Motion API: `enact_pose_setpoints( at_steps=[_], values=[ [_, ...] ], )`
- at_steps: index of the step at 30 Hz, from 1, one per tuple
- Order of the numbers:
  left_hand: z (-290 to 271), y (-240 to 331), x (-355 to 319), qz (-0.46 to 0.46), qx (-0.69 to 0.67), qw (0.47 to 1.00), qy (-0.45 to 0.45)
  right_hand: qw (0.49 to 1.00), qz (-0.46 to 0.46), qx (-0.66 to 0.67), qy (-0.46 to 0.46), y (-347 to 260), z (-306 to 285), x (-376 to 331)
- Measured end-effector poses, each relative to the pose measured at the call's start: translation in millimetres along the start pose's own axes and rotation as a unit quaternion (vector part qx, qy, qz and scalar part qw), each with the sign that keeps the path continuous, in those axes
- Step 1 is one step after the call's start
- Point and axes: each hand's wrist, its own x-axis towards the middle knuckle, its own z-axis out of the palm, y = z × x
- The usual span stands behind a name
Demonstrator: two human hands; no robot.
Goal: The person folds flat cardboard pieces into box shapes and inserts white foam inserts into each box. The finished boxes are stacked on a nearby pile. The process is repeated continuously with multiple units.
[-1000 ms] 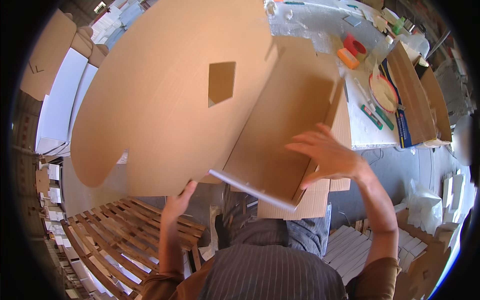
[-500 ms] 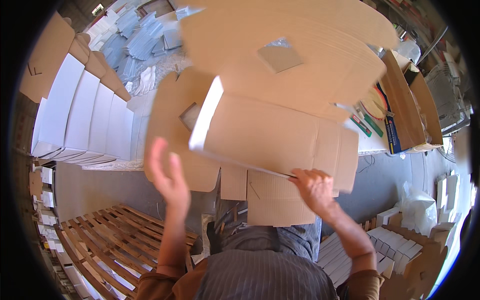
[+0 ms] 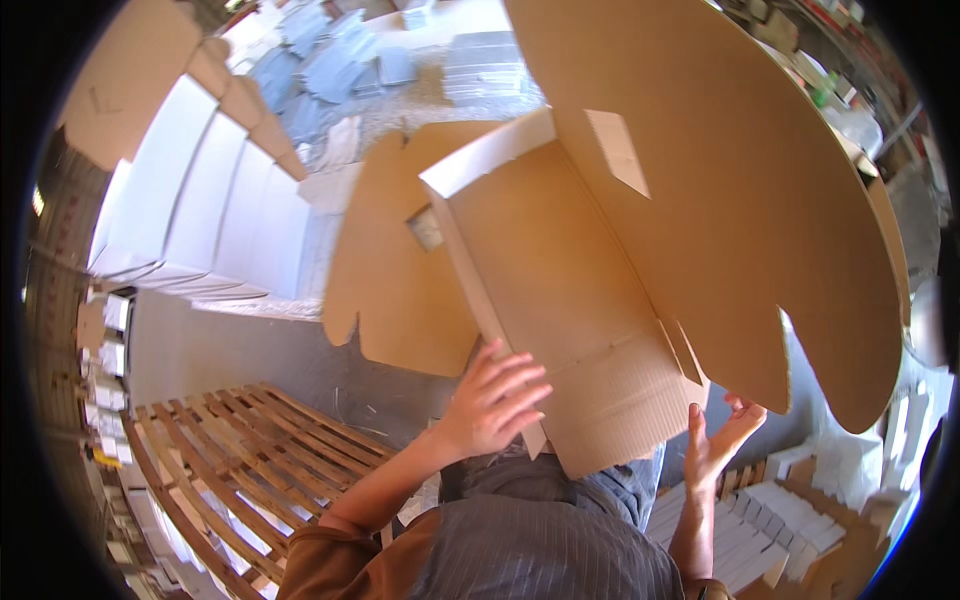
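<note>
A partly folded brown cardboard box (image 3: 590,260) is tilted in front of me, one white end wall raised at its far end. Its large rounded lid panel (image 3: 720,200), with a cut-out, swings up to the right. My left hand (image 3: 495,400) lies with spread fingers against the near end of the box's left side wall. At the near right corner, my right hand (image 3: 718,440) is open, thumb apart from the fingers; its fingertips meet the lower edge of the lid panel. A flat cardboard blank (image 3: 395,300) with rounded edges lies partly under the box.
White boxes (image 3: 215,200) stand in a row on the table at left. Stacks of grey-white sheets (image 3: 485,65) lie at the back. A wooden pallet (image 3: 260,440) is low on the left. White cartons (image 3: 770,520) and a clear plastic bag (image 3: 845,450) sit at lower right.
The box has turned clockwise and its lid panel has swung to the right. My left hand has come in from the left to the box; my right hand has loosened its grip and moved right.
</note>
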Motion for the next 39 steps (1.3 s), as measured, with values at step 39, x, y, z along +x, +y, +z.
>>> enact_pose_setpoints(
  at_steps=[39],
  values=[
    [-25.7,-60.9,-45.0,0.059,0.194,0.964,-0.171,0.9,0.123,0.236,-0.346,-15.2,59.0,-7.8]
  ],
)
